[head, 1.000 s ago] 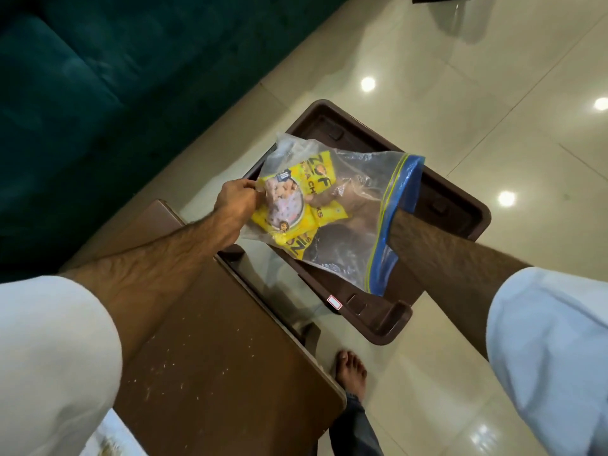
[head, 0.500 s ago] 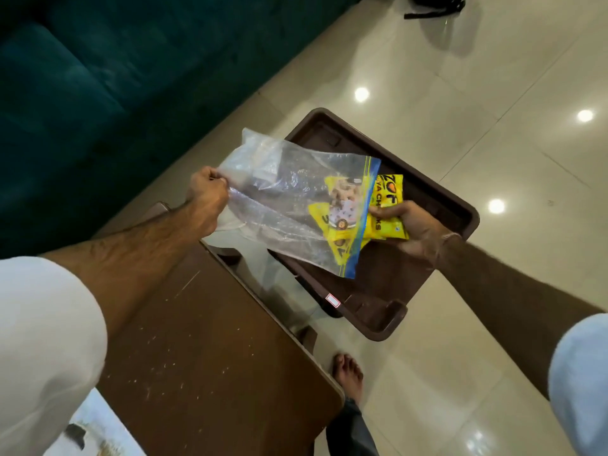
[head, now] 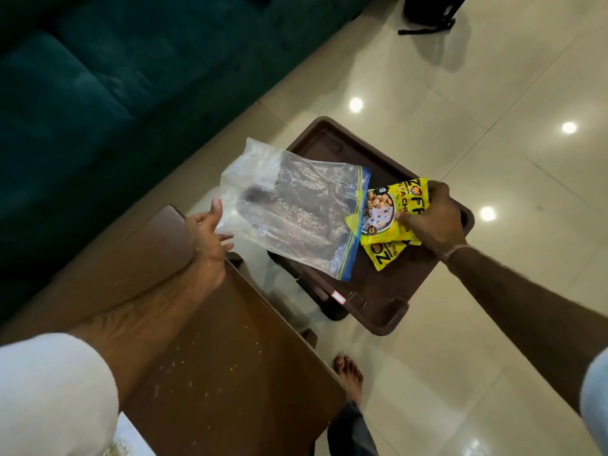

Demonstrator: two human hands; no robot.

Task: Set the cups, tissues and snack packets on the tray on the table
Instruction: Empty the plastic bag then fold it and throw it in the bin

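Packet writing: the yellow snack packets (head: 391, 218) carried black lettering; on the upper one "ZOF" and part of "CH" could be read, the rest covered by fingers, beside a round picture of pale chunks in a bowl and a small black tag with "10"
Lower packet: a second yellow packet (head: 385, 256) stuck out from under the first, showing a large "Z" and "O" upside down to the camera
Right hand: the right hand (head: 427, 218) was closed on the snack packets, thumb on the printed face and fingers curled over the top edge, holding them just above the tray floor
Tray: the dark brown tray (head: 388, 304) had a raised rim with handle cut-outs and sat on a low stand over the floor, beside the table; a small white sticker with a red border (head: 338, 297) was on its near rim, its print too small to read
Zip bag: a clear plastic zip bag (head: 296, 212) with a blue and yellow seal strip lay partly over the tray's left side, its mouth toward the packets; it looked empty
Left hand: the left hand (head: 207, 238) was open with fingers spread, at the bag's closed end, gripping nothing; whether it touched the bag could not be told
Table: the brown table (head: 197, 340) lay under the left forearm, speckled with pale flecks
Surroundings: a teal sofa (head: 98, 93) stood at the upper left on a glossy tiled floor (head: 460, 357), and a bare foot (head: 348, 376) showed below the table edge
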